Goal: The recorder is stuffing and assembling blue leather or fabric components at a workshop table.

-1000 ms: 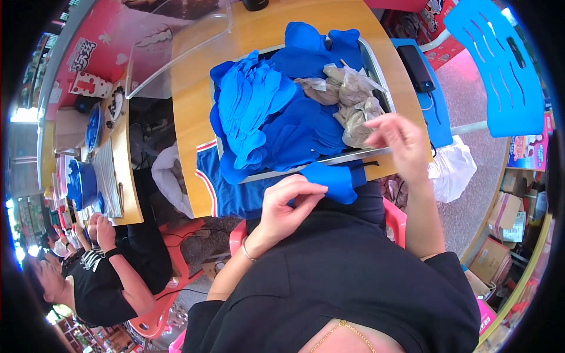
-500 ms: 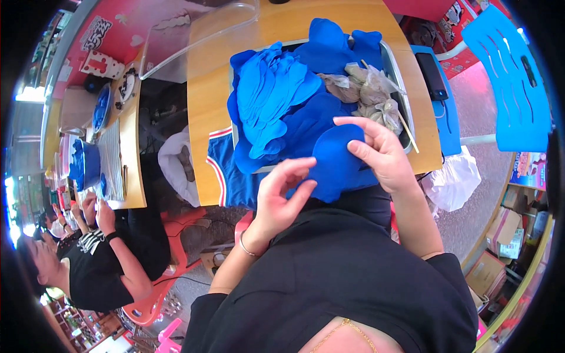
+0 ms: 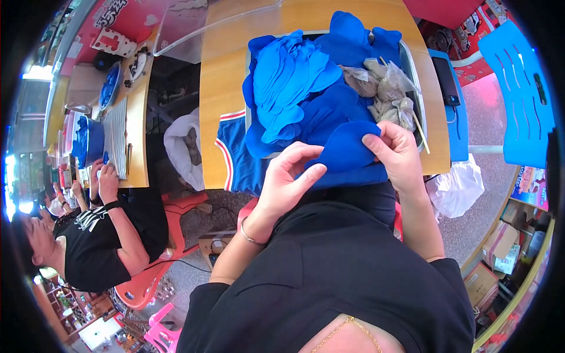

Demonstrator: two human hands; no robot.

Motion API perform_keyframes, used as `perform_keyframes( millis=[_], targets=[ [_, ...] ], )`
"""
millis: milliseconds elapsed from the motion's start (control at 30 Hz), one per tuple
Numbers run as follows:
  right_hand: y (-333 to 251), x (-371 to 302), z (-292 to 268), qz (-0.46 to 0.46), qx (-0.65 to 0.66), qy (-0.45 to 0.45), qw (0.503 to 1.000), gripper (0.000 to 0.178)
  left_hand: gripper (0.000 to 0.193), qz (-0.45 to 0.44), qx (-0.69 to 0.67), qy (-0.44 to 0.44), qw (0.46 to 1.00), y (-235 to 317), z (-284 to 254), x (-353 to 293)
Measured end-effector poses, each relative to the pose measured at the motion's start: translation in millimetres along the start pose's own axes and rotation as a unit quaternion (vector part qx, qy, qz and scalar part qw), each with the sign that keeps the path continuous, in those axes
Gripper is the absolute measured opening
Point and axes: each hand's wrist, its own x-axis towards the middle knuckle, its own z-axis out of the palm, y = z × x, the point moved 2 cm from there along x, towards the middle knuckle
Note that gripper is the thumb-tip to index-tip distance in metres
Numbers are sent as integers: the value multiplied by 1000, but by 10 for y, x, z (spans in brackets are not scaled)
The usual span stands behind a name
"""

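**While our right hand pinches a blue cut-out piece, our left hand curves at its other end**

Our right thumb presses on the near face of the piece by its right end, the fingers folded behind it. On the left, our thumb and forefinger stand apart with the piece's narrow end between them; we cannot tell whether they touch it. Both forearms angle inward from the lower edge, elbows bent wide, a bracelet circling our left wrist.

We have the piece raised above our lap, at the near side of a metal-rimmed tray. Inside that lie bright blue layered pieces, darker blue ones and crumpled translucent bags; a pale stick leans at the rim. Navy fabric with striped trim drapes over the table edge to our left. Farther left, a co-worker sits in black, hands together.
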Motion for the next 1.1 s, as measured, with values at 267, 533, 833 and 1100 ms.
perform_keyframes(
  millis=[267,533,833,1100],
  targets=[
    [34,-61,203,-23,33,-28,999,13,8,-60,-136,41,988,3,150,44],
    [97,-100,247,-15,31,3,999,13,18,15,-52,81,995,8,197,30],
    [82,-132,326,-116,-105,20,988,13,28,209,199,53,956,176,208,-71],
    [-22,-218,582,-32,-103,-63,992,19,41,166,63,4,984,12,110,-136]
  ],
)
